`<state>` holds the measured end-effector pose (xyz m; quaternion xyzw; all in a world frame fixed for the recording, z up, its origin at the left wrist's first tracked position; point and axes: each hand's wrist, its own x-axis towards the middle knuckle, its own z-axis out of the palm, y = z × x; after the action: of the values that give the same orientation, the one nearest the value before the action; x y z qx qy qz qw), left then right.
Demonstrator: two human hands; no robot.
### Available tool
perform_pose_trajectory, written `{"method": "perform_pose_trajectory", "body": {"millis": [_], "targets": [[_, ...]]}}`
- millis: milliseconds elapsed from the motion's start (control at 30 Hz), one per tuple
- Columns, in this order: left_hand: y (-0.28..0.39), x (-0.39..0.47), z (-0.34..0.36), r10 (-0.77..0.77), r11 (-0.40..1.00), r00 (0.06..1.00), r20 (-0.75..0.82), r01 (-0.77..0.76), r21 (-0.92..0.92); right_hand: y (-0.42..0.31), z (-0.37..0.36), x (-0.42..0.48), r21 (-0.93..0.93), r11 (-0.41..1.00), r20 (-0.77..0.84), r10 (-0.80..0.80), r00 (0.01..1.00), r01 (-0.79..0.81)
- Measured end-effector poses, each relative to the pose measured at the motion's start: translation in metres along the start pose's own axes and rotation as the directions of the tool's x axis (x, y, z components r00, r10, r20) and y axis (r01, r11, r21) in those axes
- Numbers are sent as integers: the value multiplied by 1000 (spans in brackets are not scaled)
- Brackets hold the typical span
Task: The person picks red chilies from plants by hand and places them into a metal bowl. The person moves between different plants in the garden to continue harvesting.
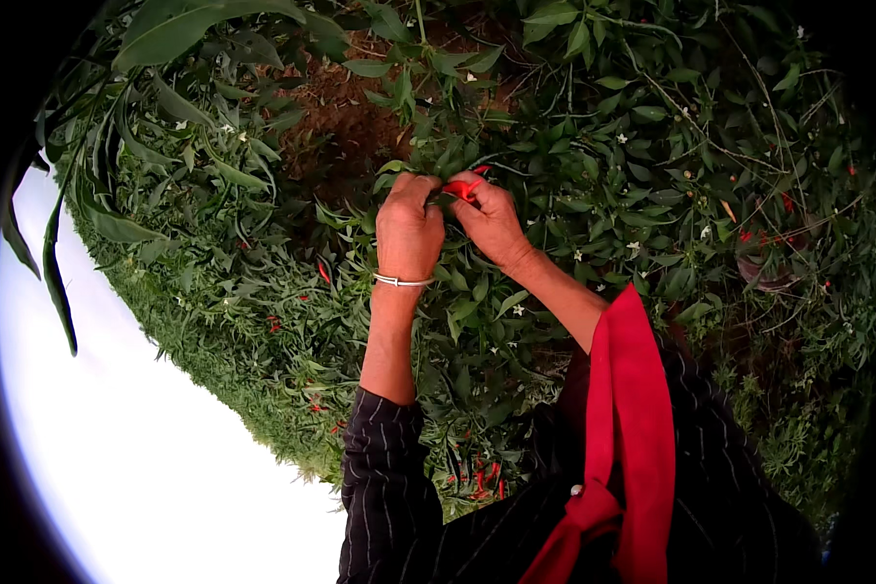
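Observation:
My right hand (pixel 493 223) pinches a red chili pepper (pixel 461 190) between thumb and fingers. Another bit of red chili (pixel 481 169) shows just beyond its knuckles. Close beside it, my left hand (pixel 409 223), with a pale metal bangle (pixel 401 280) at the wrist, has its fingers curled down into the leaves. Its fingertips are near the chili, but what they hold is hidden. Green leaves of the chili plant (pixel 467 296) surround both hands.
Dense chili plants with white flowers spread around, with red chilies (pixel 482 478) low by my body. Bare reddish soil (pixel 343 109) shows beyond my hands. At right, red chilies lie near a brownish rounded object (pixel 766 274). A red cloth (pixel 639 431) hangs from my neck. Large leaves (pixel 182 29) overhang at upper left.

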<state>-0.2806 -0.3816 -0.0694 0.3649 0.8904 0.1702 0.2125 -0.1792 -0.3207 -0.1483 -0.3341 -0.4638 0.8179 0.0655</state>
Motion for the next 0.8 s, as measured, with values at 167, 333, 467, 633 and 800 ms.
{"method": "perform_pose_trajectory", "body": {"millis": [167, 333, 467, 633, 800], "targets": [[-7, -4, 4, -317, 912, 924, 214, 359, -199, -6, -4, 0, -1, 999, -26, 39, 999, -39], [7, 20, -17, -434, 759, 763, 479, 596, -262, -11, -6, -3, -14, 999, -25, 30, 999, -30], [-1, 22, -24, -370, 758, 741, 560, 590, -279, -15, -4, -6, 62, 995, -28, 86, 996, -84], [2, 21, -20, -351, 849, 800, 486, 491, -195, -10, -5, -7, 108, 993, -47, 59, 997, -53], [-4, 6, 11, -326, 930, 931, 168, 347, -123, 0, -2, -2, -28, 992, -123, -122, 985, 120]]}}
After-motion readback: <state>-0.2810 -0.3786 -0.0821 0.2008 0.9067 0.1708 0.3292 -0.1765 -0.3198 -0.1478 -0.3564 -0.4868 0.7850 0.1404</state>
